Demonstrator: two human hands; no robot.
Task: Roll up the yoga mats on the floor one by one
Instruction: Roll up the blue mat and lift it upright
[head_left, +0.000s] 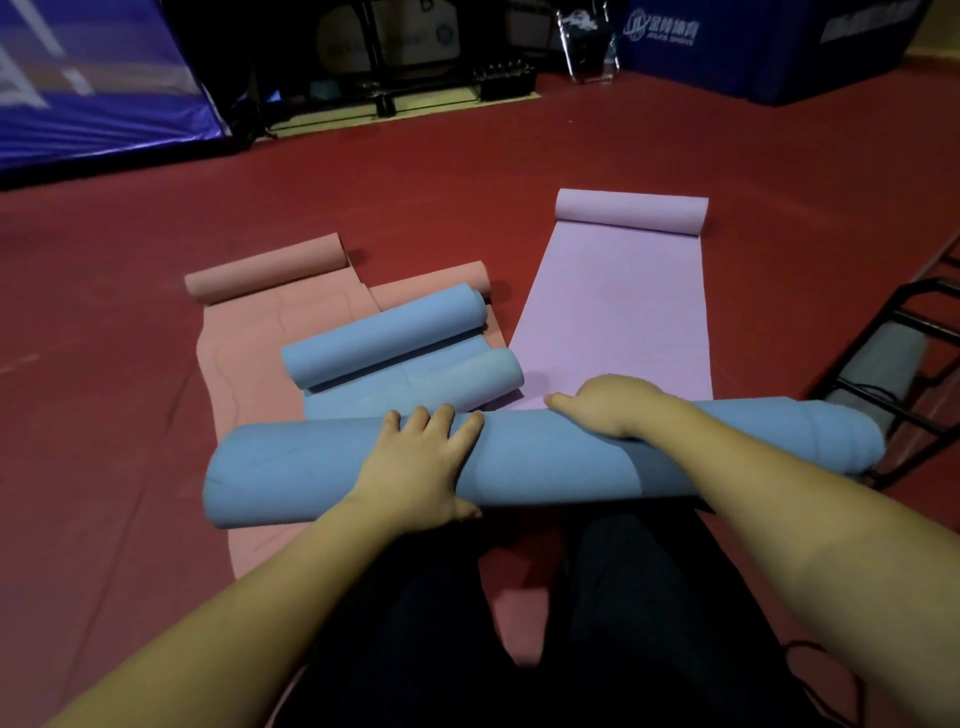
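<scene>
Dark trouser legs (597, 623) of the person fill the bottom of the view, with two bare forearms reaching forward over them. Beyond spreads the red floor (104, 415), the largest surface in sight. On it, the lilac mat (618, 312) lies mostly flat at the right, its far end curled into a roll. At the left lies a salmon mat (244, 353), also flat with a rolled far end, and a second salmon roll (431, 278) shows just behind the blue pieces. Across the front, resting over the salmon mat and the near edge of the lilac one, is the large rolled blue mat (545, 462), lying crosswise just ahead of the knees. Behind it, touching or nearly so, a smaller blue mat (395, 353) sits with both ends curled inward into two rolls. A black metal rack (904, 364) stands at the right edge, and blue padded blocks (769, 47) line the far wall.

The left hand (415, 467) presses on top of the large blue roll, fingers spread and laid straight over its curve, thumb at the near side. The right hand (613, 405) rests on the roll's far top edge, fingers bent down over it; how tightly they grip cannot be told.
</scene>
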